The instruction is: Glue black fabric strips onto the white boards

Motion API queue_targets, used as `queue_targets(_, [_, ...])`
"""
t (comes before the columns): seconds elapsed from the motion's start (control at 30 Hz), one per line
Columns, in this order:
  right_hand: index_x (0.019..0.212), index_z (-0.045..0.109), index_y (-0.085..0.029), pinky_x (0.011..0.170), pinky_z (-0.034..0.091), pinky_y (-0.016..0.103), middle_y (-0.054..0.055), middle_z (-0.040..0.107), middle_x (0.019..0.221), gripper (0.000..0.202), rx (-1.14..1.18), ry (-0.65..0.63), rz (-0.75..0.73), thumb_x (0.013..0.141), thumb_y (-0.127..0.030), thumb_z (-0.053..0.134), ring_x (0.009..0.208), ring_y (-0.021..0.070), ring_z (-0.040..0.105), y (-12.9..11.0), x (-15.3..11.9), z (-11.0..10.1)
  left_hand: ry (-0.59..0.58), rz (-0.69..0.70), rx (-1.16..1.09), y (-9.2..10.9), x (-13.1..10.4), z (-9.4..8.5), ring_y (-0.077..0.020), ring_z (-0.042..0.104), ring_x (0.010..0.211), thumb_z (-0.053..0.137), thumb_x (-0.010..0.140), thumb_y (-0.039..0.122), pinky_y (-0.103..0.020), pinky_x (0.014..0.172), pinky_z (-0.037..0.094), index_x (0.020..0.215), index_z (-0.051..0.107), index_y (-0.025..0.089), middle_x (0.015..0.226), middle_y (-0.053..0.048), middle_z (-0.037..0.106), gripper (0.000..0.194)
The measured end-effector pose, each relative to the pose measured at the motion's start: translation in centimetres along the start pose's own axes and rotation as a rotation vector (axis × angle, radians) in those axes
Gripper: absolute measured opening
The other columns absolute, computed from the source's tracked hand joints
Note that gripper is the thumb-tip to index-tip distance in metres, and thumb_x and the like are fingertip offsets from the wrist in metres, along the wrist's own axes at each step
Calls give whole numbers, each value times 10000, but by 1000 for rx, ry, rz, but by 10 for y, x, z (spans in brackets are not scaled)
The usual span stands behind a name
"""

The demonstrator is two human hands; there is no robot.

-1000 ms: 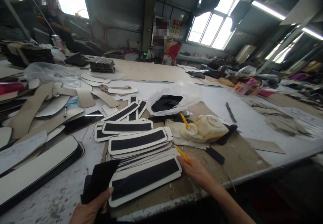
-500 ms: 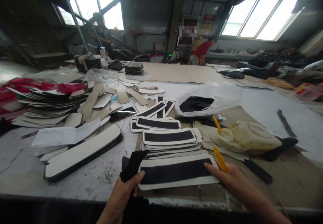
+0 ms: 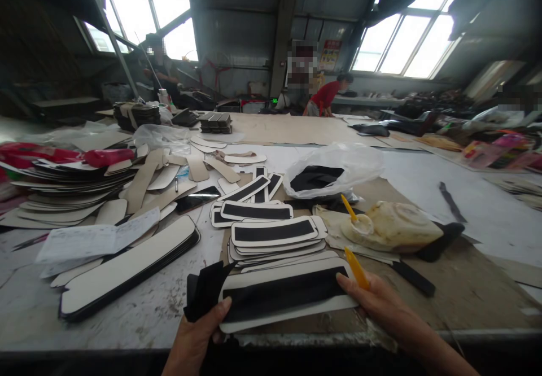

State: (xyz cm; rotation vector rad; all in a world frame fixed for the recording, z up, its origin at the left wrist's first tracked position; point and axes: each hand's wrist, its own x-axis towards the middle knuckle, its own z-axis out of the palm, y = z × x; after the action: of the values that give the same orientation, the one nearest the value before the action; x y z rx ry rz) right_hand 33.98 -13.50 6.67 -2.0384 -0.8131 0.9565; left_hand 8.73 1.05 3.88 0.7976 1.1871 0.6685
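Between my two hands is a long white panel [image 3: 292,318] with a black strip [image 3: 283,296] lying along its middle. My left hand [image 3: 199,328] is closed on the panel's left end, thumb on top, and also grips a bunch of black fabric pieces [image 3: 207,288]. At the other end, my right hand [image 3: 376,302] pinches the panel while a yellow plastic stick [image 3: 357,269] juts up from the same hand. Just beyond lies a stack of similar white panels [image 3: 275,246], the top one bearing a black strip. My fingers under the panel are hidden.
A yellowed plastic container [image 3: 402,226] with another yellow stick [image 3: 349,208] in its opening lies at right. Behind the stack sits a clear bag [image 3: 359,164] of black pieces. To the left are stacked long panels [image 3: 131,269], papers [image 3: 101,240] and a phone [image 3: 198,198].
My view has turned slightly to the right, so the table's contents sit further left. Both hands keep hold of the panel, which is tilted a little more, its left end lower.
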Motion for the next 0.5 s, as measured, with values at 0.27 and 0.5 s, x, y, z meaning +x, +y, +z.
queue_targets(0.27, [607, 409, -191, 391, 204, 181, -76, 323, 506, 404, 423, -33, 83, 705, -538, 589, 431, 49, 258, 5, -7, 4, -41, -176, -129, -2, -1, -3, -93, 405, 310, 715, 578, 403, -231, 353, 370, 418, 561, 159, 280, 36, 401, 330])
queue_targets(0.5, [663, 394, -186, 398, 195, 162, -84, 342, 531, 415, 583, -113, 34, 725, -549, 585, 431, 26, 267, 3, -4, 5, 7, -131, -54, -4, 10, -6, -170, 508, 335, 748, 526, 350, -285, 382, 477, 396, 530, 210, 282, 19, 475, 290])
